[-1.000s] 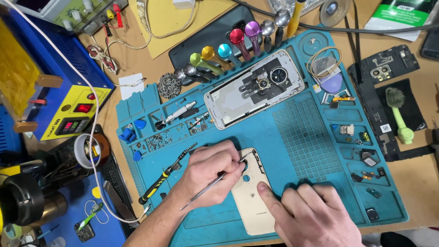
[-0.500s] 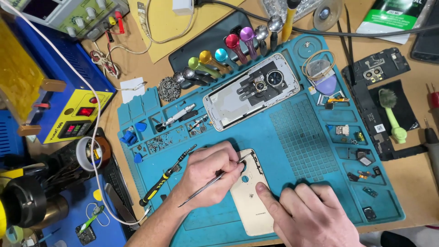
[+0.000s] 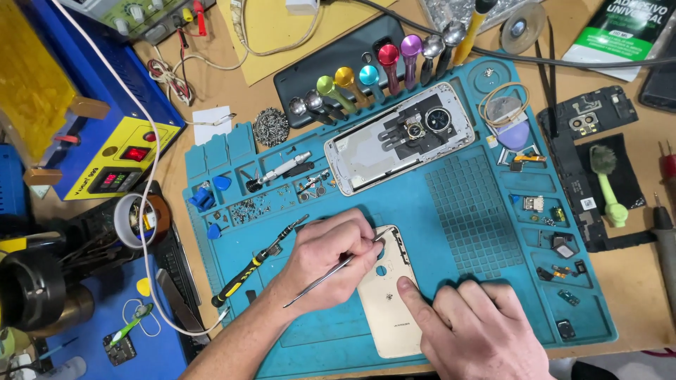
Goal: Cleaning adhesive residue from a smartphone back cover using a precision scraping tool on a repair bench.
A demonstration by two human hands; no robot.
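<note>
Left hand (image 3: 327, 264): grip pressed together, pinching tweezers (image 3: 320, 280) btwn thumb + fingers; tips meet the cover's top edge.
Right hand (image 3: 482, 331): fingers flat, not gripping; forefinger presses down on cover just below its round hole, rest lie on mat beside it.
Cover (image 3: 387, 309): cream phone back, lies flat on mat, front centre, btwn both hands; round hole near top.
Mat (image 3: 465, 204): teal work mat on counter (image 3: 634, 274), small trays w/ screws + parts along its edges.
Screwdriver (image 3: 250, 271): black/yellow, on mat just left of left hand, not touched.
Phone frame (image 3: 398, 137): opened, silver, at mat's back, well apart from hands.
Picks (image 3: 208, 197): blue, in left trays.
</note>
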